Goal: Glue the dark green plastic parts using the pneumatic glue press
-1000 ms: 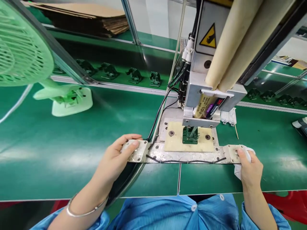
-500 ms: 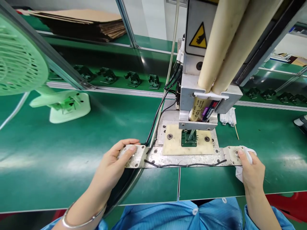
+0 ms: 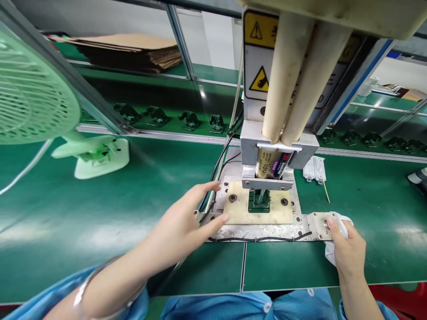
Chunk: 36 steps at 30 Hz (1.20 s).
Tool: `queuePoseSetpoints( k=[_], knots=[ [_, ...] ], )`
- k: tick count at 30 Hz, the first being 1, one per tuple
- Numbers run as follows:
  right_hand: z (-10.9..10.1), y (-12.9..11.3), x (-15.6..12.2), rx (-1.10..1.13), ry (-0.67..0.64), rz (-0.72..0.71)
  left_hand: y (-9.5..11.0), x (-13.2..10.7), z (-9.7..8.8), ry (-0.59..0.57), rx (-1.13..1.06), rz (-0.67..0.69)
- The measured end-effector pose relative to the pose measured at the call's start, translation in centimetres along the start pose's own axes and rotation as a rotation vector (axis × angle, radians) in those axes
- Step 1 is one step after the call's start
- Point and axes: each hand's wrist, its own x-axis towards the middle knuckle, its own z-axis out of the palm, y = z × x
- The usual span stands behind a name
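Note:
My left hand (image 3: pixel 191 222) reaches in over the left end of the metal base (image 3: pixel 233 233), fingers apart with nothing between them. Just to its right lies a cream fixture plate (image 3: pixel 238 213), and a dark green plastic part (image 3: pixel 259 202) sits in it. Above that part is a dispenser head holding a labelled cartridge (image 3: pixel 270 163), its clear nozzle reaching down to the part. My right hand (image 3: pixel 348 249) is closed round a white cloth (image 3: pixel 330 254). Its thumb rests on the round button of the right-hand button block (image 3: pixel 318 226).
A green fan (image 3: pixel 36 89) stands at the left. Several dark plastic parts (image 3: pixel 189 121) line the track behind the bench, below a stack of cardboard (image 3: pixel 133 51). White pieces (image 3: pixel 314 168) and a thin stick (image 3: pixel 326 192) lie right of the machine. Black cables (image 3: pixel 223 153) run down its left side.
My left hand has left the left button block and moved right, its fingers opening towards the fixture plate. My right hand stays at its block with the cloth. The camera view has shifted slightly.

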Motion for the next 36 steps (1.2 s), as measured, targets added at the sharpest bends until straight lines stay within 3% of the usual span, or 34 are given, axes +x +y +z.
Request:
queuePoseSetpoints(
  k=[5,10,15,23,29,30,32,35,36],
  knots=[
    [-0.1,0.3,0.1,-0.015,-0.009,-0.027,2.9,4.5,2.6,-0.31,-0.185,0.077],
    [0.0,0.6,0.2,0.001,-0.031,-0.037,3.4,6.1,4.0,-0.35,-0.341,0.089],
    [-0.1,0.5,0.1,-0.008,-0.034,-0.051,3.4,6.0,3.8,-0.465,-0.628,0.018],
    [0.1,-0.2,0.1,0.014,-0.005,-0.089,4.5,4.6,1.7,-0.696,-0.713,-0.183],
    [-1.1,-0.3,-1.7,0.146,0.235,-0.194,3.8,1.3,2.7,-0.748,-0.954,-0.57],
    [-1.6,-0.7,-2.6,0.178,0.188,-0.246,3.7,0.6,3.0,-0.778,-0.98,-0.612],
    [-2.7,-2.1,-4.6,0.247,-0.102,-0.431,3.7,-0.9,3.2,-0.886,-1.024,-0.611],
    [-3.8,-5.6,-7.9,0.315,-0.701,-0.773,4.5,-2.9,2.8,-1.105,-1.059,-0.417],
    [-3.9,-7.0,-8.9,0.318,-0.793,-0.849,4.8,-3.4,2.4,-1.143,-1.056,-0.332]
  ],
)
